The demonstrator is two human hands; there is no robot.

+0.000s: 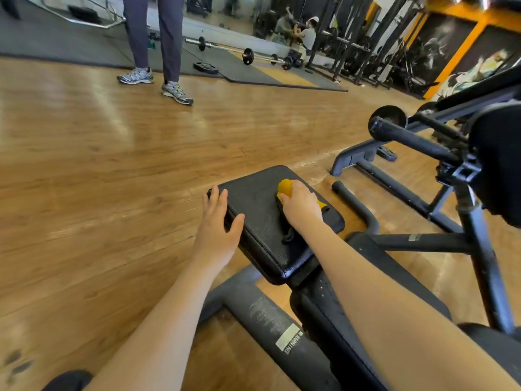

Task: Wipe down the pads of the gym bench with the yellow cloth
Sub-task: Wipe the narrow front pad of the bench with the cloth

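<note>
- A black, textured, rectangular vinyl bench pad [262, 221] sits on a dark metal frame [270, 320].
- A bunched yellow cloth [285, 187] lies on the pad's far right part.
- The frame stands on a glossy wood-plank floor [112, 165].

Surfaces: padded vinyl, painted steel, glossy wood floor.
Bench pad [262, 221] is showing black grained leatherette, pebbled texture, slight sheen along the edges. Yellow cloth [285, 187] is looking soft and matt, bunched up. Bench frame [423, 241] is reading as black painted metal tube, semi-matt, scuffed and dusty in spots, with a paper-like warning label [288, 337] stuck on. Floor [112, 170] is appearing as wood-look plank, smooth, glossy, reflecting light. Far mat [84, 43] is looking like dark matt rubber. Barbell [225, 48] is showing bright bare metal.
</note>
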